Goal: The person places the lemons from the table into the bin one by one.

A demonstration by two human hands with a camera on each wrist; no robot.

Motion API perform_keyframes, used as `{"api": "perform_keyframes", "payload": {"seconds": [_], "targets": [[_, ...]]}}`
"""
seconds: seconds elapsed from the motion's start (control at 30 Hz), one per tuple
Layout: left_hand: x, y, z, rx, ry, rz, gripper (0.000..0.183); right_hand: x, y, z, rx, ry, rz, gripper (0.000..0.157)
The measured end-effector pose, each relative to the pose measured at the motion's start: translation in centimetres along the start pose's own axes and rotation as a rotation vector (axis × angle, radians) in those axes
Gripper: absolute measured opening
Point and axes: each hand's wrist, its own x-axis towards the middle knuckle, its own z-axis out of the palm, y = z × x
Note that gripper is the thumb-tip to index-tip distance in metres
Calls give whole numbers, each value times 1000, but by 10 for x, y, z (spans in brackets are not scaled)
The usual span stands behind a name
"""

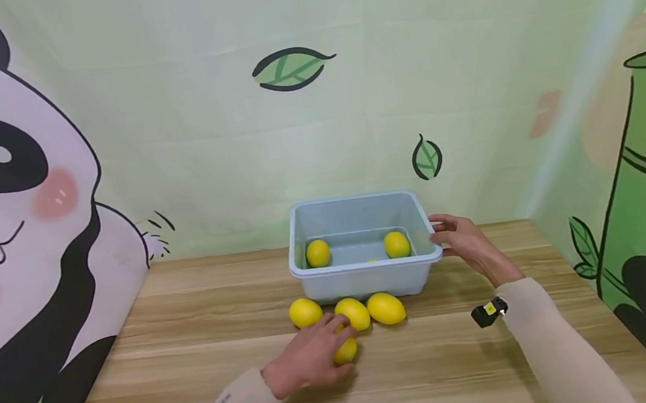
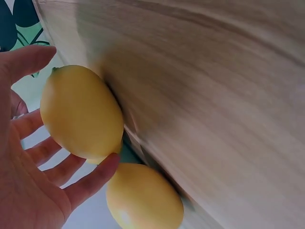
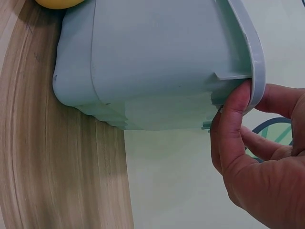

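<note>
In the head view my left hand (image 1: 312, 353) is spread over a yellow lemon (image 1: 345, 350) on the table. The left wrist view shows that lemon (image 2: 82, 112) beside the left hand's (image 2: 38, 167) loosely bent fingers, the thumb standing apart from it. My right hand (image 1: 469, 242) grips the rim of a light blue plastic bin (image 1: 367, 281) at its right end. From the right wrist, the right hand's (image 3: 257, 152) fingers are bent under the bin's rim (image 3: 257, 62), thumb on the other side. Two lemons (image 1: 318, 253) show inside the bin, plus a sliver of yellow behind its front wall.
Three more lemons lie in a row before the bin: a left one (image 1: 304, 312), a middle one (image 1: 354, 314) and a right one (image 1: 386, 308). The wood-grain table (image 1: 206, 325) meets a printed backdrop (image 1: 204, 142) with pandas and leaves right behind the bin.
</note>
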Motion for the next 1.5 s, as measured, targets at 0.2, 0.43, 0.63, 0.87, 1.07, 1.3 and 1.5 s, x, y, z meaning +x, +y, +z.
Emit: {"api": "perform_keyframes", "payload": {"seconds": [0.2,0.43,0.63,0.87,1.07,1.3,1.5], "targets": [[3,2,1,-16,-60,-2,48,-2,0,0,4,0,-11,59],[5,2,4,-45,-110,0,34,-3,0,0,7,3,-14,59],[6,2,7,-26,-109,3,28,-1,1,0,-1,9,-6,58],[6,1,-4,-12,-116,15,28,-3,-1,2,2,10,1,57],[10,0,-23,-24,-113,1,31,-3,-1,3,18,11,-3,57],[13,-2,-44,9,-61,5,30,-3,0,2,28,2,-9,58],[16,-3,-64,30,-24,7,31,-4,0,1,35,6,-5,58]]}}
